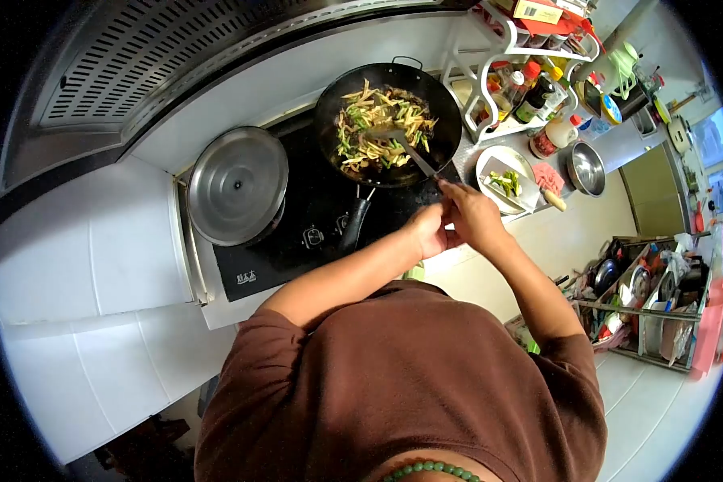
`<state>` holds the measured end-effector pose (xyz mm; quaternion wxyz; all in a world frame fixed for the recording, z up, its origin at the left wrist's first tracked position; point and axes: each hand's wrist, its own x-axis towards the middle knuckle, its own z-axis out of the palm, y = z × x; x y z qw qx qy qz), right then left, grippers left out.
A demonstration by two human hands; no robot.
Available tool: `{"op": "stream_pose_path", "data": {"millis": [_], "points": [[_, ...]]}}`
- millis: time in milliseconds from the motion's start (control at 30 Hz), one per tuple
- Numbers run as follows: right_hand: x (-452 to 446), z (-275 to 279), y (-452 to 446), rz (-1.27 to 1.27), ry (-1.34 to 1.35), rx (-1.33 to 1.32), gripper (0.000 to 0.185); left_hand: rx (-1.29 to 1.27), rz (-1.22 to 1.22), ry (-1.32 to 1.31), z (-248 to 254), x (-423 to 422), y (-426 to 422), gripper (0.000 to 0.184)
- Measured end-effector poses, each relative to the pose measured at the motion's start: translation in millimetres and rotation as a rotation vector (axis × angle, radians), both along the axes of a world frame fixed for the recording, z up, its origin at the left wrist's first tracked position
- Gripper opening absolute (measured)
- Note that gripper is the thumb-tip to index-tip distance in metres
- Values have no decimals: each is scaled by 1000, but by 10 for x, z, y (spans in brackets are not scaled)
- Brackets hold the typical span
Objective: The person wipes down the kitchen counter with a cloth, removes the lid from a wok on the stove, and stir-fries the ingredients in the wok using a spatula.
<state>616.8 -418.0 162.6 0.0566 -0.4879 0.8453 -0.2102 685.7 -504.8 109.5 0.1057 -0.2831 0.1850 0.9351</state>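
Spatula [416, 156] sat w/ its blade in the stir-fry [363, 128] (pale strips mixed w/ green ones, exact veg. unclear) inside the black wok [324, 140]; its handle slanted out over the near-right rim. The right hand [475, 215] had its fingers closed round the handle end. The left hand [430, 230] was right beside it, seemingly touching; its fingers were partly hidden, so couldn't tell whether they gripped anything.

Handling, by eye: spatula prob. light & stiff, blade prob. hot and slick w/ oil, so the dark handle end, well back from the food, was the best hold. Wok looked much heavier, esp. w/ food in; the long black handle [356, 223] was the spot to grab. Strips looked soft, prob. easy to break.

Writing: white characters [246, 277] on the near-left corner of the black cooktop [301, 161], apparently 好太太; small control icons [313, 236] nearer the mid. Labels on the condiment bottles [534, 98] and the yellow box [537, 11] above: too small to read.

Right of wok, on the tabletop [518, 141]: plate [484, 165] w/ green pieces [506, 181], pink cloth [546, 177], steel bowl [588, 170].
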Motion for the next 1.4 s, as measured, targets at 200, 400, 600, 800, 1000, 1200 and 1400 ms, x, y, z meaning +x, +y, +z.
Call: {"op": "stream_pose_path", "data": {"millis": [200,400,600,800,1000,1200,1400], "points": [[92,395,351,49,-119,-108,40,-53,-183,221,278,221,89,23],[-48,76,232,14,-128,-87,38,-97,-112,23,207,105,107,22],[-140,-41,-32,-107,-279,-220,38,-284,-21,50,82,-82,-94,28],[-206,-98,-376,-26,-209,-277,34,-329,80,57,13,-135,-364,26],[-22,-158,-227,-64,-294,-145,37,-232,46,-58,-101,42,-220,22],[380,98,36,-122,-401,-220,37,-351,-43,79,191,436,-82,29],[528,-105,37,-272,-380,-140,35,-398,-138,41,135,553,-45,31]]}}
